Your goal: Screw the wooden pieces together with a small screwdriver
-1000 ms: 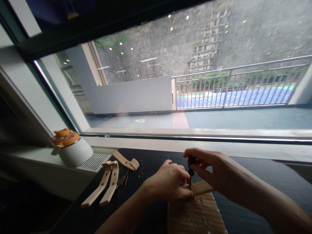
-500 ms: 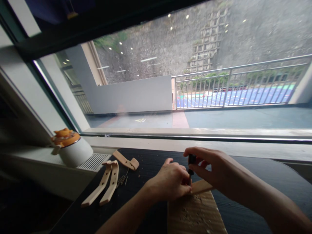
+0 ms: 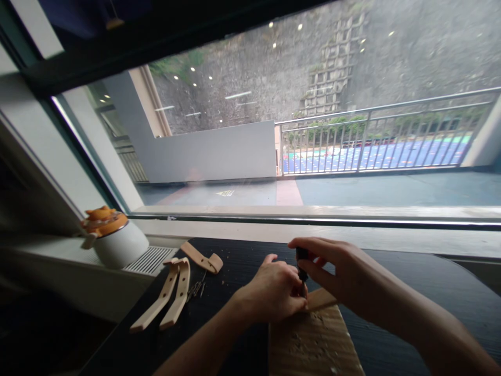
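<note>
In my right hand (image 3: 340, 269) is a screwdriver (image 3: 302, 257) with a black handle, gripped near its top between thumb and fingers. Its shaft points down at a pale wooden piece (image 3: 321, 299) lying over the far end of a wooden board (image 3: 313, 344). My left hand (image 3: 274, 292) is closed around the near end of that piece, thumb and fingertips beside the screwdriver's tip. The tip itself and any screw under it are hidden by the fingers.
Two curved wooden pieces with holes (image 3: 178, 292) lie at the left, near a small pile of screws (image 3: 197, 289). Behind them is another hooked wooden piece (image 3: 202, 258). A white pot with an orange lid (image 3: 119, 240) stands on the sill. Wood crumbs dot the board.
My right hand and the screwdriver's handle have shifted slightly left, so the screwdriver leans differently. My left hand stays in place.
</note>
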Action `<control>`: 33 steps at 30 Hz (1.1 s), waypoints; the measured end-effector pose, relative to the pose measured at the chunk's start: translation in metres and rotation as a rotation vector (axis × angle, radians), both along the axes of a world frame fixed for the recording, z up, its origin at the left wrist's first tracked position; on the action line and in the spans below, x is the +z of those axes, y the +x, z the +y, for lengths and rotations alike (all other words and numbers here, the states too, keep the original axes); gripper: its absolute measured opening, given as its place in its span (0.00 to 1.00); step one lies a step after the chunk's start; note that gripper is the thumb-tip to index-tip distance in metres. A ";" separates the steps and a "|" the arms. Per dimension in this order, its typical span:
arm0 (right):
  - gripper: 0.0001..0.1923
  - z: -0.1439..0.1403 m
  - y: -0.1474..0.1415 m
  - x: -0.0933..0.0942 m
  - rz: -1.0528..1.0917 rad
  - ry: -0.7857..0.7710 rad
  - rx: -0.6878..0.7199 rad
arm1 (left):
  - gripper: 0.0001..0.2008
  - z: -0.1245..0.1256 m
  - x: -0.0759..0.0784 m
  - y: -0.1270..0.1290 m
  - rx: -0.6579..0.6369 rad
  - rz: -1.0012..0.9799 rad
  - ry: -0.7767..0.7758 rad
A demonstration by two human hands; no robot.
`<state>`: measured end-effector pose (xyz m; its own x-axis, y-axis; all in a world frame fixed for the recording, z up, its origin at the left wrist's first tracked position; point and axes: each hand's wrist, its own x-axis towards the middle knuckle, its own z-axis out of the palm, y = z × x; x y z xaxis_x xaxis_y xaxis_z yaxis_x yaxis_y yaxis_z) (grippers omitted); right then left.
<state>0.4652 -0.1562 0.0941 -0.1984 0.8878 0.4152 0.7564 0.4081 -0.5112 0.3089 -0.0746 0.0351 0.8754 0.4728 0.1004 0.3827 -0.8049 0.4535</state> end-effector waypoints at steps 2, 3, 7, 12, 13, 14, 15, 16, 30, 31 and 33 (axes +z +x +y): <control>0.11 0.002 0.001 -0.001 -0.031 0.000 -0.038 | 0.06 0.000 -0.001 0.000 0.006 -0.001 -0.013; 0.10 0.002 0.001 -0.001 -0.050 -0.003 -0.058 | 0.06 0.001 -0.002 -0.001 0.009 -0.004 -0.017; 0.09 0.002 0.001 -0.001 -0.079 -0.007 -0.111 | 0.04 0.001 -0.003 -0.002 0.014 -0.003 -0.030; 0.17 -0.001 0.001 -0.002 -0.033 -0.032 -0.062 | 0.04 0.000 -0.002 -0.002 0.010 -0.006 -0.031; 0.16 -0.001 0.001 -0.002 -0.027 -0.036 -0.052 | 0.04 0.000 -0.002 -0.002 0.011 -0.009 -0.034; 0.16 -0.001 0.001 -0.002 -0.025 -0.038 -0.049 | 0.04 0.000 -0.003 -0.002 0.014 -0.012 -0.039; 0.15 0.000 0.002 -0.003 -0.029 -0.040 -0.054 | 0.04 0.000 -0.003 -0.001 0.016 -0.014 -0.040; 0.14 0.000 0.002 -0.003 -0.039 -0.040 -0.063 | 0.04 0.000 -0.003 -0.002 0.017 -0.015 -0.039; 0.18 -0.001 0.004 -0.004 -0.096 -0.020 -0.097 | 0.03 0.001 -0.004 -0.002 0.019 0.011 -0.039; 0.17 -0.001 0.003 -0.004 -0.101 -0.009 -0.094 | 0.03 0.001 -0.004 -0.002 0.021 0.011 -0.041; 0.16 0.000 0.003 -0.003 -0.110 0.013 -0.088 | 0.03 0.001 -0.005 -0.002 0.023 0.004 -0.044</control>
<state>0.4680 -0.1562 0.0913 -0.1652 0.8986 0.4066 0.8406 0.3438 -0.4184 0.3073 -0.0734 0.0301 0.8644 0.4970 0.0760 0.4030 -0.7752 0.4866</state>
